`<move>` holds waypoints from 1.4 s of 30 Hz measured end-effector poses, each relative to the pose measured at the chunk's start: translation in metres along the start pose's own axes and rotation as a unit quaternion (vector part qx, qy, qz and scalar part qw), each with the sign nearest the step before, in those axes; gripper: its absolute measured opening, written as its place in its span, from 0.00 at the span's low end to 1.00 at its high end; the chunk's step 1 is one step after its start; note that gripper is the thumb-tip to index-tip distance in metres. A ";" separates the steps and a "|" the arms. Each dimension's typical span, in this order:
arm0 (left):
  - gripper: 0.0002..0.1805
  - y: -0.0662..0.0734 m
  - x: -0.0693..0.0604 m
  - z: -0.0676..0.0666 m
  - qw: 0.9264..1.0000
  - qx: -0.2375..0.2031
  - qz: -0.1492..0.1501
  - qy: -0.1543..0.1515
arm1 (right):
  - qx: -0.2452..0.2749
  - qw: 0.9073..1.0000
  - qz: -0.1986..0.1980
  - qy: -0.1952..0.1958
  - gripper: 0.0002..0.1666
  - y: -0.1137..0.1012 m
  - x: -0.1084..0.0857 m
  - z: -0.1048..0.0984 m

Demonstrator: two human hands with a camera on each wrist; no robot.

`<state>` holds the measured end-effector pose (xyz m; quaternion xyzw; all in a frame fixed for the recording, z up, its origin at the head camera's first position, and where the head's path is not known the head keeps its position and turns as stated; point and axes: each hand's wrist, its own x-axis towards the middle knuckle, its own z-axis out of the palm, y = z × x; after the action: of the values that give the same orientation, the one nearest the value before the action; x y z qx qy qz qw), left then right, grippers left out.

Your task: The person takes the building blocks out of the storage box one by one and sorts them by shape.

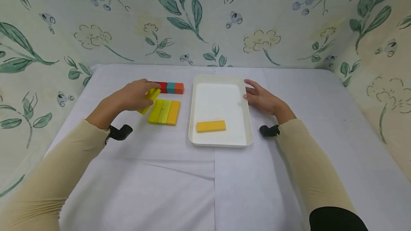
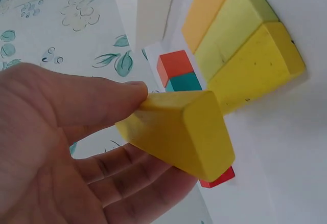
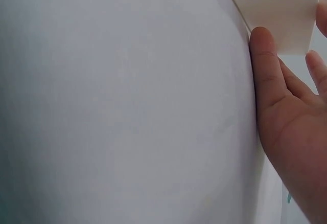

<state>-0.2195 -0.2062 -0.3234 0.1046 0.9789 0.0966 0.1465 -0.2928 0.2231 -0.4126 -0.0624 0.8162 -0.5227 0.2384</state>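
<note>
In the head view my left hand [image 1: 133, 95] pinches a yellow wooden block [image 1: 151, 99] between thumb and fingers. The left wrist view shows that yellow block tilted, its end face toward the camera. Just to the right of it, three flat blocks [image 1: 165, 112] lie side by side: two yellow-green, one orange-yellow. My right hand [image 1: 264, 99] is at the right side of a white tray [image 1: 221, 144]; its thumb touches the outer wall and its fingers are relaxed. Inside the tray, near the front, lies one orange-yellow block [image 1: 211, 126].
Behind the flat blocks, a row of small cubes runs left to right: red [image 1: 163, 87], teal [image 1: 171, 88] and orange [image 1: 179, 88]; my left hand partly covers its left end. A white cloth [image 1: 179, 195] with creases covers the table. Leaf-patterned fabric [image 1: 205, 20] hangs behind.
</note>
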 end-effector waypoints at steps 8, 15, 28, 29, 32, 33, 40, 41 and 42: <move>0.35 -0.023 0.005 0.005 1.000 -0.006 -0.024 -0.005 | 0.009 1.000 -0.001 0.000 0.50 -0.001 -0.001 0.000; 0.35 -0.036 0.015 0.015 0.998 -0.010 -0.050 -0.021 | 0.023 1.000 -0.001 0.001 0.50 0.001 0.001 -0.001; 0.37 -0.038 0.027 0.029 0.994 -0.036 -0.092 -0.049 | 0.025 1.000 0.002 0.000 0.49 -0.002 -0.001 0.000; 0.37 -0.038 0.027 0.029 0.994 -0.035 -0.092 -0.050 | 0.025 1.000 0.002 0.000 0.49 -0.003 -0.001 0.000; 0.37 -0.037 0.029 0.031 0.993 -0.035 -0.094 -0.057 | 0.024 1.000 0.004 0.000 0.49 -0.002 -0.001 0.000; 0.37 -0.037 0.029 0.031 0.993 -0.035 -0.094 -0.058 | 0.024 1.000 0.004 0.000 0.49 -0.002 -0.001 0.000; 0.36 -0.033 0.030 0.032 0.994 -0.031 -0.085 -0.060 | 0.029 1.000 0.002 -0.001 0.49 -0.001 0.000 0.000; 0.36 -0.033 0.030 0.032 0.994 -0.031 -0.085 -0.059 | 0.029 1.000 0.002 -0.002 0.49 -0.001 0.000 0.000; 0.36 -0.032 0.030 0.032 0.994 -0.031 -0.084 -0.058 | 0.031 1.000 0.002 -0.002 0.49 -0.002 -0.001 0.000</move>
<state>-0.2430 -0.2252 -0.3681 0.0231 0.9705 0.1078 0.2142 -0.2927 0.2224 -0.4106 -0.0541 0.7995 -0.5467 0.2429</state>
